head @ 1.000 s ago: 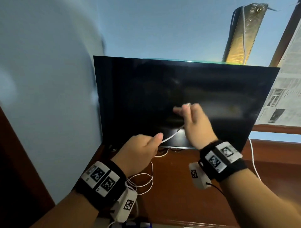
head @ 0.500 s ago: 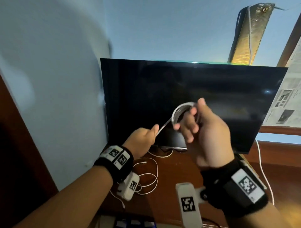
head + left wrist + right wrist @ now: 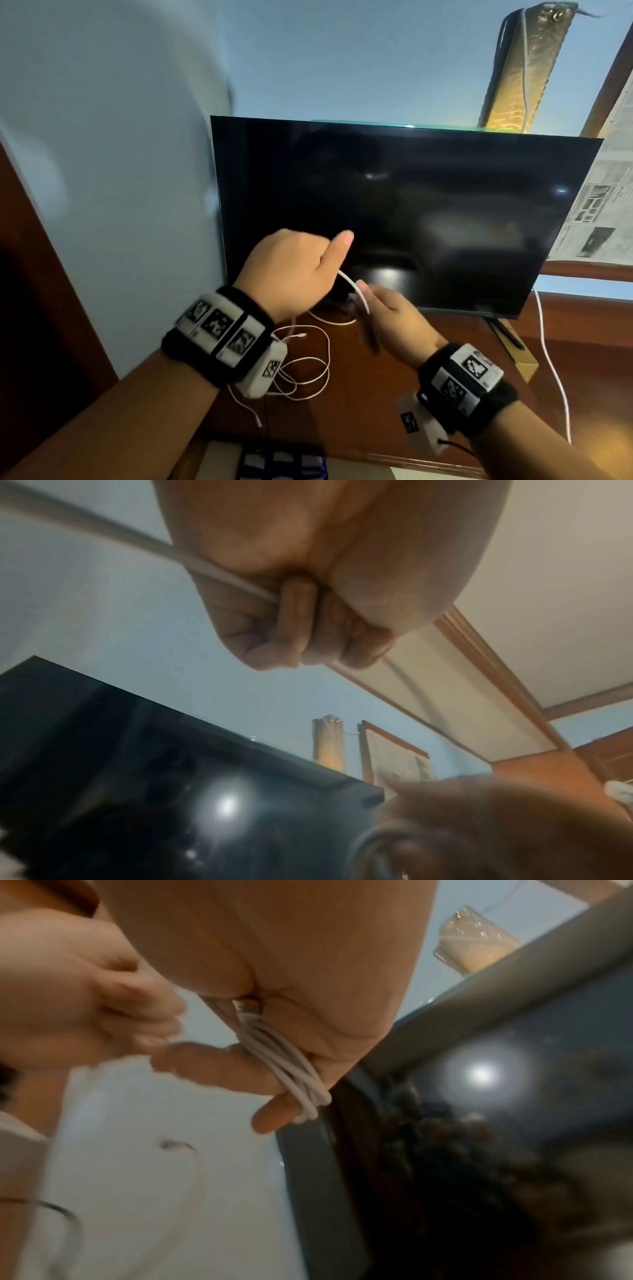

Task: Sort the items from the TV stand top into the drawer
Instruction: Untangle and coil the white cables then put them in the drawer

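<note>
The TV (image 3: 394,212) fills the middle of the head view, dark screen, standing at the back of the brown wooden desk (image 3: 394,394) that runs across the lower half of the frame. Pale blue wall (image 3: 120,137) takes the left and top, and a gold-brown thing hangs in the upper right, can't tell what it is.

Left hand (image 3: 291,270) sits center-left of the frame, fist curled with the thumb sticking up, grip clamped on the white cable (image 3: 352,286). In the left wrist view you can see that cord passing through the closed fingers (image 3: 298,620).

Right hand (image 3: 394,322) is just right of and below it, center of the frame. The right wrist view shows several loops of the cable (image 3: 284,1064) wound round its fingers (image 3: 219,1066), so that grip is closed on the coil.

The slack of the cable trails down in loose loops on the desk, lower center, under the left wrist.
</note>
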Tool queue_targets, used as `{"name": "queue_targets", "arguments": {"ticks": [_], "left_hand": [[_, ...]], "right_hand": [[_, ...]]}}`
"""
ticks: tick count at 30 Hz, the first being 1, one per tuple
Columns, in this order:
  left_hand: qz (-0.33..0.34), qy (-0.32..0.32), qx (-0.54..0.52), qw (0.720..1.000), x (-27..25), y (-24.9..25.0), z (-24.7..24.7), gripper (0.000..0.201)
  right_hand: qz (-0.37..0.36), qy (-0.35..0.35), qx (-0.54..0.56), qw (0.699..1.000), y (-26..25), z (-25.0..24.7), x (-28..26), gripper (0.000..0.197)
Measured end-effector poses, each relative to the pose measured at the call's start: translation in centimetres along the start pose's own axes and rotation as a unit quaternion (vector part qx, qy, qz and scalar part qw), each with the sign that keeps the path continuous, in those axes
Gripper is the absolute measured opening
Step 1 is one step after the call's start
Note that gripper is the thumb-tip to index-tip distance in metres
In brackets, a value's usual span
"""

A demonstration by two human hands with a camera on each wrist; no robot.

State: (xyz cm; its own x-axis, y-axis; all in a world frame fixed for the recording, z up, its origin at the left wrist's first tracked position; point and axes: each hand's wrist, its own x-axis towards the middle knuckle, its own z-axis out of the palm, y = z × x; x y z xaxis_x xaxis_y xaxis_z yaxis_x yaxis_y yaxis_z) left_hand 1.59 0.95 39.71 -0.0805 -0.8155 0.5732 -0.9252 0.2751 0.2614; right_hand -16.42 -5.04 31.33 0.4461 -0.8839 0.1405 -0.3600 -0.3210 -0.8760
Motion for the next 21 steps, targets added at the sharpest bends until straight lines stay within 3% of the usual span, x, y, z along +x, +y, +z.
{"name": "queue_targets", "arguments": {"ticks": [3,8,13,14,17,19,21], "left_hand": [[-0.067,-0.003,-0.033,0.997,2.5,-2.2,1.7,0.073],[-0.188,-0.093,-0.177,0.962,0.8,-6.8,8.2,0.073],[-0.175,-0.248,-0.211,0.929,-5.4,-3.9,11.0,0.072],[-0.164,-0.265,-0.209,0.927,-6.5,-2.8,10.7,0.072],[-0.113,-0.263,-0.190,0.939,-8.1,0.2,7.5,0.064],[-0.063,-0.216,-0.159,0.961,-7.6,1.2,4.8,0.062],[-0.008,-0.132,-0.095,0.987,-6.2,1.1,2.8,0.063]], "right_hand": [[-0.038,-0.025,0.163,0.986,-2.7,0.7,-2.1,0.074],[-0.126,0.053,0.388,0.911,-6.8,-0.8,-3.2,0.051],[-0.148,0.147,0.494,0.844,-7.7,-3.5,-1.3,0.041],[-0.154,0.170,0.470,0.852,-7.0,-3.7,-0.6,0.036],[-0.128,0.227,0.232,0.937,-4.3,-3.2,0.3,0.027],[-0.097,0.202,0.065,0.972,-2.0,-2.2,0.2,0.026],[-0.056,0.148,-0.039,0.987,0.0,-0.9,-0.5,0.030]]}}
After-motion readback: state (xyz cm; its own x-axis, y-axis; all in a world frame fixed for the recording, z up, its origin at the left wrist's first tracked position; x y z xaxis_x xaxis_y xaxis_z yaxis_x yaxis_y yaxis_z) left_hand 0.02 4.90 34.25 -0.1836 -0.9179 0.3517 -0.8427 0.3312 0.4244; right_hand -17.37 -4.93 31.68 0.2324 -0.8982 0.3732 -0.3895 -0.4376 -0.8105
